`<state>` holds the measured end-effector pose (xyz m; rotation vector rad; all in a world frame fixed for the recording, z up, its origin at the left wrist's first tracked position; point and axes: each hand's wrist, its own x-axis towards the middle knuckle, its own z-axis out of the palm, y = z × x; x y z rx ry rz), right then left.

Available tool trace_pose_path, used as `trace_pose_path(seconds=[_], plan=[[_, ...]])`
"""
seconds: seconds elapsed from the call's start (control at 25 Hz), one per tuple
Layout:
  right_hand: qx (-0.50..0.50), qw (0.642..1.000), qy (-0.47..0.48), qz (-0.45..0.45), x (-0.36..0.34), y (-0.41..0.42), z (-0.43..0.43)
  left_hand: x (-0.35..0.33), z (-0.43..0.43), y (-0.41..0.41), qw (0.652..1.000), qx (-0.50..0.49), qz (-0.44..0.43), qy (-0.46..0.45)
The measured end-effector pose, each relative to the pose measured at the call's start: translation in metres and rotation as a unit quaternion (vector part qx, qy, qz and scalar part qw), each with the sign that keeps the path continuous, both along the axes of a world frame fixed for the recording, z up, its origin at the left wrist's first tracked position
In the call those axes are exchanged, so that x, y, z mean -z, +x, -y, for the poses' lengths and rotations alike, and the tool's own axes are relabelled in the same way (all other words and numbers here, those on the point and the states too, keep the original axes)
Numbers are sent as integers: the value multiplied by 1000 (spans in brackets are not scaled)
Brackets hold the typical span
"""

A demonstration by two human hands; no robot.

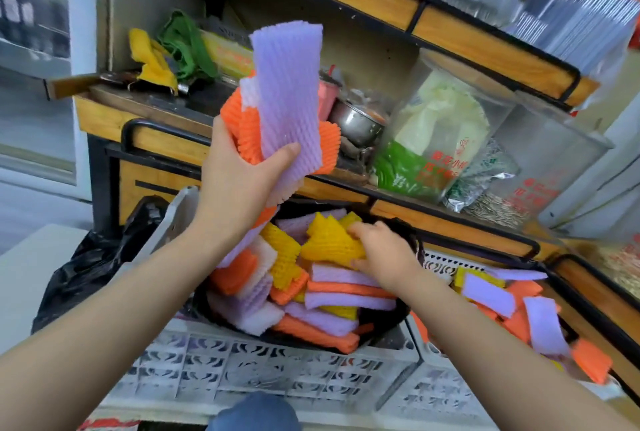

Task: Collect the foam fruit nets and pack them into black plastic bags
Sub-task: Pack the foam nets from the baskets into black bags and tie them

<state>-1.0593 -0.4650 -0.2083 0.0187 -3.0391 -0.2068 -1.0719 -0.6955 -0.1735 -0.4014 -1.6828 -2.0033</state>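
Two bare hands in view, both busy. Left hand (pixel 239 181), at 11 o'clock from frame centre, has fingers and thumb curled tight round a bundle of ribbed purple and orange foam fruit nets (pixel 284 91). The thumb lies across the front purple net, the bundle sticks upright above the fist, and the lower ends hang under the palm.

Right hand (pixel 384 254), at 4 o'clock from the left one, reaches down into the open black plastic bag (pixel 394 323) and grips a crumpled yellow foam fruit net (pixel 327 245). Its fingers are curled into the net, fingertips hidden in the foam.

The bag lines a white lattice plastic crate (pixel 242 365) and is heaped with a mixed pile of purple, orange, yellow and pale pink nets (pixel 311 309). More loose purple and orange nets (pixel 519 306) lie at 3 o'clock in a second crate, partly hidden by the right forearm.

Behind, at 12 o'clock, a wooden shelf with black metal frame (pixel 166 143) carries a steel pot (pixel 356 122) and a clear bag of white and green stuff (pixel 426 139), contents hard to make out. Stacks of clear plastic trays (pixel 571 22) at 1 o'clock are blurred. Blue rounded shape (pixel 256 413) at 6 o'clock is cut off by the frame edge, cannot tell what it is.
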Motion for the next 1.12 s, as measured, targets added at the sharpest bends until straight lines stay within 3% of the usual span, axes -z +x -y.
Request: trace_pose_path(seconds=[0.12,0.24,0.32,0.4,0.48,0.56,0.64,0.68,0.76,0.88,0.96,1.04,1.12], plan=[[-48,998,9,51,5,7,5,5,-21,-3,998,1,-2,-60],[-95,991,54,-79,-4,29,0,16,-44,-11,988,2,-26,-149],[-80,983,8,-163,-9,49,-14,26,-59,-17,978,23,-47,-204],[-1,981,-109,-163,-8,60,-33,38,-72,-21,956,33,-80,-281],[88,954,-272,-87,-10,63,-47,47,-82,-17,899,31,-99,-425],[132,899,-413,-64,-12,65,-55,54,-87,-10,805,39,-118,-579],[157,850,-498,-61,-15,67,-57,61,-92,-1,732,51,-139,-665],[161,834,-525,-62,-17,68,-56,65,-94,3,722,57,-144,-675],[159,811,-559,-70,-23,71,-53,71,-100,6,724,72,-147,-670],[130,790,-593,-91,-30,75,-49,84,-110,0,681,61,-173,-709],[99,789,-597,-110,-32,78,-45,95,-112,-11,676,53,-162,-717],[84,790,-594,-126,-32,80,-42,109,-110,-24,694,71,-145,-701],[75,781,-604,-142,-29,77,-40,117,-108,-33,713,96,-71,-691]])
